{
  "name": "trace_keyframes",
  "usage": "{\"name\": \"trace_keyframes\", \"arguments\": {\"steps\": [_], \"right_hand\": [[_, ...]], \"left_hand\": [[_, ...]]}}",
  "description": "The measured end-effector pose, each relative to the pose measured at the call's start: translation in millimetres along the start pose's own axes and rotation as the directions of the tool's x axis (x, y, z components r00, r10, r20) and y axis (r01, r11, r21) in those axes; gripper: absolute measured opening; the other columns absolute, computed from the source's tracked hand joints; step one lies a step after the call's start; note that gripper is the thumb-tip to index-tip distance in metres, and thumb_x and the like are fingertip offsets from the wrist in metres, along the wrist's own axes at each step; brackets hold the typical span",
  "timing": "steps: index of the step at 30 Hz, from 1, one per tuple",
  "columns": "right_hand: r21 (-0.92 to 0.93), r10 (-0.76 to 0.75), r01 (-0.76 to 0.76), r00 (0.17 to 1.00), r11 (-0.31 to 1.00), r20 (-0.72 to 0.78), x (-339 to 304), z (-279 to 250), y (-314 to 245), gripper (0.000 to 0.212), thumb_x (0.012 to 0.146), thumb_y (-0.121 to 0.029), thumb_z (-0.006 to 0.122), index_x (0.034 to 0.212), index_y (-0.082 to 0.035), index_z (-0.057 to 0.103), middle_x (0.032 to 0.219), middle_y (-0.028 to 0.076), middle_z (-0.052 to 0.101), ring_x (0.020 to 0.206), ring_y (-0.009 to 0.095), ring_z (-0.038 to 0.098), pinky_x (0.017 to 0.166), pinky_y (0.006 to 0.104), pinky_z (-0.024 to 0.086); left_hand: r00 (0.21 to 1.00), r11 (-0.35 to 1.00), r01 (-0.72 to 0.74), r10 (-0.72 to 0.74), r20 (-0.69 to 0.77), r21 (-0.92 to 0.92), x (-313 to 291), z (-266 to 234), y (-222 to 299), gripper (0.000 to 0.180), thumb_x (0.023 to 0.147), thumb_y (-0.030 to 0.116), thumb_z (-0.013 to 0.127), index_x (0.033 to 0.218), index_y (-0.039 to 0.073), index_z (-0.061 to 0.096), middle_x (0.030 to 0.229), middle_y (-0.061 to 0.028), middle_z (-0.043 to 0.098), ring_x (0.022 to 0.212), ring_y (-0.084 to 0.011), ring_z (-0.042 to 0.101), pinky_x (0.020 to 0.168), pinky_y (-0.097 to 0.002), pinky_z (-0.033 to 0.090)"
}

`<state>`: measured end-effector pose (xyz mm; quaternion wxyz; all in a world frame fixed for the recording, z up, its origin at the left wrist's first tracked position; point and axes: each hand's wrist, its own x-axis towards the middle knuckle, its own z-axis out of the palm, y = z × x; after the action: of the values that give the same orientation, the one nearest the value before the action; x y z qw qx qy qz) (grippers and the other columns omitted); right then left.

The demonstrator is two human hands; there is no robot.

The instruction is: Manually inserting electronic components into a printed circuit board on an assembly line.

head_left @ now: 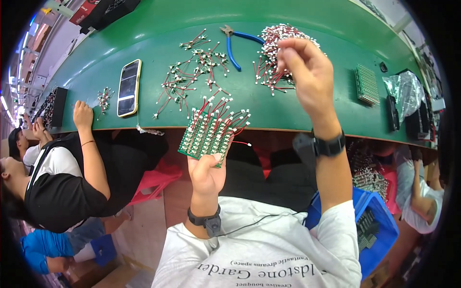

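My left hand (208, 174) is closed on the lower edge of a green circuit board panel (201, 137), thumb on top, held just off the table's near edge. Rows of small white parts cover the panel, and red wires with white plugs (222, 106) stick up from its far side. My right hand (309, 72) hovers at a big pile of red wires with white connectors (278, 34). Its thumb and index finger are bent toward each other; whatever is between them, if anything, is too small to make out.
Blue-handled cutters (232, 50) lie beside loose wired boards (201, 65). A phone (129, 89) rests to the left, a stack of green panels (367, 85) to the right. A blue bin (379, 230) stands by my right side. A co-worker's hand (83, 115) is at left.
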<state>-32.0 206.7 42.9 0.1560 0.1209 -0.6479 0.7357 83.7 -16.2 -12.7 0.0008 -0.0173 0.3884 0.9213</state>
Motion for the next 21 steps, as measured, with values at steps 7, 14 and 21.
{"name": "trace_keyframes", "arguments": {"steps": [7,14,21], "right_hand": [[-0.204,-0.102,0.175,0.940,0.963,0.325,-95,49,-37,0.011,0.084,0.003,0.070,0.095,0.002,0.067,0.082,0.009,0.066,0.068,0.016,0.065,0.059,0.0274,0.051],[-0.386,-0.200,0.280,0.952,0.879,0.233,-105,67,-18,0.012,0.079,0.002,0.072,0.088,-0.001,0.064,0.077,0.011,0.061,0.063,0.027,0.062,0.055,0.0353,0.050],[-0.520,-0.165,0.257,0.962,0.814,0.218,-114,65,-9,0.016,0.078,0.002,0.071,0.091,0.001,0.063,0.081,0.011,0.060,0.064,0.028,0.062,0.055,0.0365,0.052]], "left_hand": [[0.998,0.997,-0.061,0.060,0.032,0.047,-2,15,-8,0.098,0.072,-0.014,0.046,0.159,0.009,0.006,0.142,-0.0199,0.048,0.122,-0.0313,0.057,0.104,-0.0426,0.047],[0.994,0.969,-0.109,0.105,0.030,0.221,-7,20,-21,0.082,0.086,-0.014,0.048,0.158,0.004,0.011,0.138,-0.0171,0.053,0.118,-0.0223,0.059,0.102,-0.0364,0.048],[0.989,0.928,-0.147,0.127,0.080,0.343,-10,13,-24,0.071,0.095,-0.004,0.050,0.156,0.000,0.015,0.136,-0.0158,0.055,0.119,-0.0206,0.058,0.104,-0.0346,0.044]]}}
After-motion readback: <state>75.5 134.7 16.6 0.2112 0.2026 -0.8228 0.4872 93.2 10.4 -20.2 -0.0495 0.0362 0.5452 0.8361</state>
